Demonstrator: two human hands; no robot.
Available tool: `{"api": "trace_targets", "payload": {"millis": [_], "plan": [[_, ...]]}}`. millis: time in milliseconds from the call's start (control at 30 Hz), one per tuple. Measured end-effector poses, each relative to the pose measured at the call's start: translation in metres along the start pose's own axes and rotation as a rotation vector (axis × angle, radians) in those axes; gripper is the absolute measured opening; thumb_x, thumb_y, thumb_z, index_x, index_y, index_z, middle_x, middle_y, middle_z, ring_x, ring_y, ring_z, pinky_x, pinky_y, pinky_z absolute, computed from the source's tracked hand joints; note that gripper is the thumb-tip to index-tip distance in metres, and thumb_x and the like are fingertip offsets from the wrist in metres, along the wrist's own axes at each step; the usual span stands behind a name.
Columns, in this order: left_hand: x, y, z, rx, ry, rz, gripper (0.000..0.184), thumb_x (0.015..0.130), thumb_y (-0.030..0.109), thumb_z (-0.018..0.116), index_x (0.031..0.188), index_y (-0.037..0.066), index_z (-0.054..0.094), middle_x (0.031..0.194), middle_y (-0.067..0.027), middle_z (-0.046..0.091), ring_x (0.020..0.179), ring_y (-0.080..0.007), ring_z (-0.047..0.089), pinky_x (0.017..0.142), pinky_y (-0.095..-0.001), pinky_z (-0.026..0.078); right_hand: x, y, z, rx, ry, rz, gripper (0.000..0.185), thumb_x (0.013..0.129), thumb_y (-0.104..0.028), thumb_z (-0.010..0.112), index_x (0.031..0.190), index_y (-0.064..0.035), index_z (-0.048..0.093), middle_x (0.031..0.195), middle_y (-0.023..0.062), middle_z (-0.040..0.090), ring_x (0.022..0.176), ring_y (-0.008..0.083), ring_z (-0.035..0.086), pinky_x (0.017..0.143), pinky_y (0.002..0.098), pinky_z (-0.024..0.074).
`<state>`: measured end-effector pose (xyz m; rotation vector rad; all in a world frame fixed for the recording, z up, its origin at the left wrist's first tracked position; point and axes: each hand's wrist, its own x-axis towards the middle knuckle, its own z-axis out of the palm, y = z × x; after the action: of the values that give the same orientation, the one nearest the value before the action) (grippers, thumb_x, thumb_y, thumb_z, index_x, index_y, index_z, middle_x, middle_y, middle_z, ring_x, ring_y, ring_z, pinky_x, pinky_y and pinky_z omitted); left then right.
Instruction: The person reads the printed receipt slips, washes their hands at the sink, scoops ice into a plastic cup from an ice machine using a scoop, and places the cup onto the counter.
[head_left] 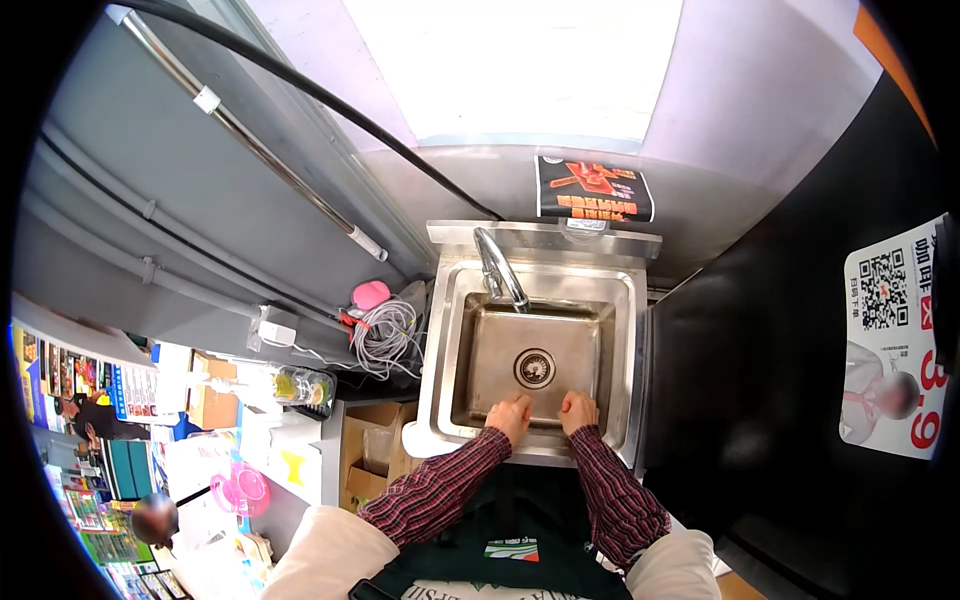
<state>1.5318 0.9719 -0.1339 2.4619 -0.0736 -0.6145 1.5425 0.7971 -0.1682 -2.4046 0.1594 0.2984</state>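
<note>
So there's this steel sink (pixel 452 300) tucked against the wall, and someone in striped sleeves has both hands at its near side. The left hand (pixel 510 417) and right hand (pixel 579 412) are kinda side by side with a gap between them, fingers curled in. Can't tell if either one is gripping anything.

The drain (pixel 534 368) sits in the sink's basin, just past the hands, and a chrome faucet (pixel 498 265) stands at the sink's back edge, spout hanging over the basin. Behind the sink there's a black poster (pixel 594 188) with orange lettering. Left of the sink, a messy coil of grey cable (pixel 386 335) with a pink thing (pixel 370 295) just beside it. Right of the sink, a big black panel (pixel 745 370) with a QR code sign (pixel 890 335) on it.
</note>
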Motion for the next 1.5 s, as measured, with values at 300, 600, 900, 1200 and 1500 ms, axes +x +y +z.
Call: {"api": "trace_targets", "payload": {"millis": [300,600,900,1200,1500], "plan": [[0.011,-0.009,-0.019,0.283,-0.379,-0.093,0.106,0.07,0.026,0.074,0.146,0.038,0.002,0.154,-0.0152,-0.003,0.138,-0.0463,-0.001,0.105,-0.0664,0.017,0.003,0.018,0.003,-0.065,-0.201,0.068,0.065,0.064,-0.019,0.081,0.124,-0.0134,0.057,0.119,0.0187,0.058,0.113,0.0297,0.053,0.099,0.036,0.04],[0.008,-0.033,0.0,-0.053,0.093,-0.038,0.062,0.07,0.008,0.07,0.126,0.022,0.045,0.122,-0.0192,0.047,0.112,-0.0396,0.05,0.09,-0.0429,0.047,0.003,0.007,0.006,0.124,0.03,-0.044,0.025,0.063,-0.009,0.075,0.069,-0.0034,0.051,0.069,0.0119,0.056,0.065,0.0269,0.057,0.06,0.0369,0.0448],[0.016,-0.018,0.001,-0.244,0.386,-0.147,0.022,0.072,0.011,0.067,0.065,0.004,0.048,0.061,-0.0136,0.052,0.058,-0.0323,0.056,0.056,-0.0416,0.044,-0.005,-0.01,-0.008,0.24,0.047,0.047,0.024,0.066,-0.01,0.07,0.063,-0.0041,0.047,0.058,0.0119,0.052,0.057,0.0293,0.052,0.055,0.039,0.0418],[0.024,-0.016,0.008,-0.281,0.39,-0.276,0.03,0.072,0.019,0.07,0.06,0.004,0.047,0.053,-0.0165,0.053,0.054,-0.0351,0.057,0.053,-0.0413,0.045,-0.009,-0.003,-0.013,0.347,0.033,0.108,0.024,0.069,-0.012,0.069,0.065,-0.0034,0.047,0.055,0.0089,0.048,0.051,0.0202,0.047,0.053,0.0337,0.0415],[0.02,-0.034,0.013,-0.141,0.268,-0.22,0.015,0.067,0.015,0.067,0.063,0.008,0.054,0.062,-0.0115,0.061,0.06,-0.0313,0.062,0.059,-0.0411,0.049,-0.001,0.017,-0.003,0.117,-0.104,0.145,0.021,0.064,-0.009,0.073,0.077,-0.0056,0.057,0.075,0.0123,0.06,0.075,0.0247,0.06,0.067,0.0369,0.0478]]}}
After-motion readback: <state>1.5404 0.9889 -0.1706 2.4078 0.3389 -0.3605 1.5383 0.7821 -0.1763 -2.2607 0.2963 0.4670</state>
